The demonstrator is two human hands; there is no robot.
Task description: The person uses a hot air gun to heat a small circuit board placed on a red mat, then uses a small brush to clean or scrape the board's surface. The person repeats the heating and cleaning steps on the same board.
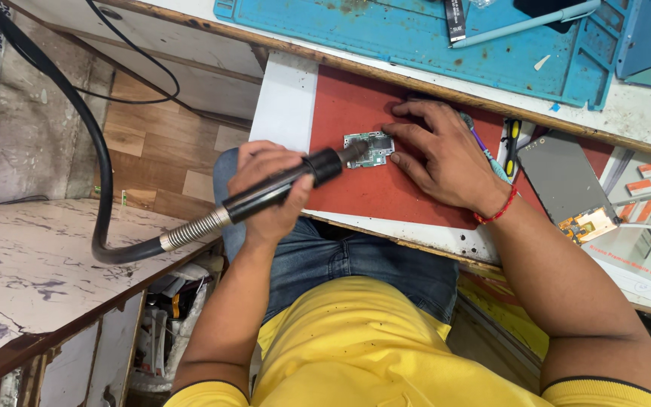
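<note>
Two hands at work on one small circuit board (369, 148), which lies flat on a red mat (340, 188), approx. mid-mat. Taking the board as landmark: left hand (267, 188) sits just below-left of it, w/ its grip wrapped tight round the black handle of a hot-air tool (288, 185); nozzle tip points at the board's left edge, at or just over it — can't tell if touching. The tool's ribbed hose (99, 188) runs off well to the left of the board. Right hand (438, 154) lies just right of the board, palm down, fingers spread, no closed grip on anything; fingertips press at the board's right edge and top, pinning it. Teal tweezers-like item half hidden under that hand, can't tell exactly.

Step in hand, by my read: heating a spot on the board w/ the board held steady. Next move calls for a steady nozzle, kept on one area, and fingers kept clear of the hot air.

Further right of the board: a grey phone body (566, 185) w/ exposed parts. Above the board: a blue work mat (416, 38) on the tabletop (642, 113).
</note>
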